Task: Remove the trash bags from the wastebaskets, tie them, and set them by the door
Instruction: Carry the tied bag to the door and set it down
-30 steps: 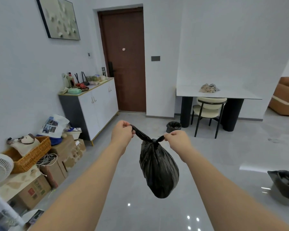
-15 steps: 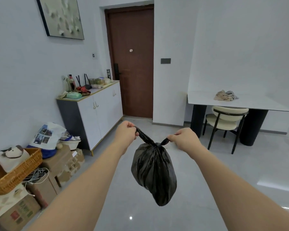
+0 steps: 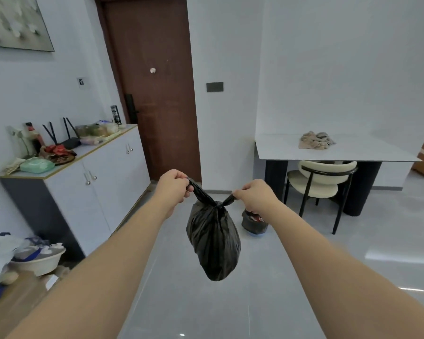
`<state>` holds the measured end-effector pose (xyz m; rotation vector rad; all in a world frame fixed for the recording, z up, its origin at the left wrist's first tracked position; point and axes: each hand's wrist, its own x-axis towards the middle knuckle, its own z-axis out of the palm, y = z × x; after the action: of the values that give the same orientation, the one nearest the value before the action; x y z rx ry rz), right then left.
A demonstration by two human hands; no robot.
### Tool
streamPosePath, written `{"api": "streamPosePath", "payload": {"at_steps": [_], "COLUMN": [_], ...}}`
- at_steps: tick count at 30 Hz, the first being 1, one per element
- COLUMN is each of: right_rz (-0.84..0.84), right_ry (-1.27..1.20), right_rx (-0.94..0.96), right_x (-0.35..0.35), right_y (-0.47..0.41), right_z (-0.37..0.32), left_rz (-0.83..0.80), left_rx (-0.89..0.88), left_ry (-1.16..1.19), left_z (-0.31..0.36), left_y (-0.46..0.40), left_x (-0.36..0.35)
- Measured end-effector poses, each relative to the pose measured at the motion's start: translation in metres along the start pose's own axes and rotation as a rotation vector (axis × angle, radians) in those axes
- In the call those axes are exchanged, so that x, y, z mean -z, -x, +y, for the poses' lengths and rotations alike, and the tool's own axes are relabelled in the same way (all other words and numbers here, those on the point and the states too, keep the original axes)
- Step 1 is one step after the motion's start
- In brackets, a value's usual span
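Observation:
A full black trash bag (image 3: 213, 241) hangs in the air in front of me, knotted at its neck. My left hand (image 3: 173, 185) is shut on the left tail of the knot, and my right hand (image 3: 253, 194) is shut on the right tail. Both tails are pulled taut and apart. Just behind my right wrist a small wastebasket (image 3: 253, 223) with a black liner and some trash stands on the floor. The brown door (image 3: 154, 89) is straight ahead, closed.
A white cabinet (image 3: 88, 182) with clutter on top lines the left wall, with a basin (image 3: 38, 261) and cardboard boxes nearer me. At right stand a white table (image 3: 328, 152) with a cloth on it and a cream chair (image 3: 321, 182). Grey tiled floor lies between.
I have moved closer to the door; cabinet, door and table look larger. The small wastebasket has come back into view behind my right wrist. Both hands keep the same grip on the bag's tails.

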<state>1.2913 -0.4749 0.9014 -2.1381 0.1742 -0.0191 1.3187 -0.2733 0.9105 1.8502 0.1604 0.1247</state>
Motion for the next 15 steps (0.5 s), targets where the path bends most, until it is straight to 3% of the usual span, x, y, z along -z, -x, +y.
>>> {"api": "streamPosePath", "payload": {"at_steps": [15], "right_rz": [-0.022], "right_ry": [-0.008], "right_rx": [-0.009], "right_x": [0.026], "right_y": [-0.407], "right_z": [-0.006], "left_rz": [-0.037], "left_rx": [0.0], "left_ry": [0.032], "left_z": [0.041], "left_y": [-0.388], "left_x": [-0.15]}}
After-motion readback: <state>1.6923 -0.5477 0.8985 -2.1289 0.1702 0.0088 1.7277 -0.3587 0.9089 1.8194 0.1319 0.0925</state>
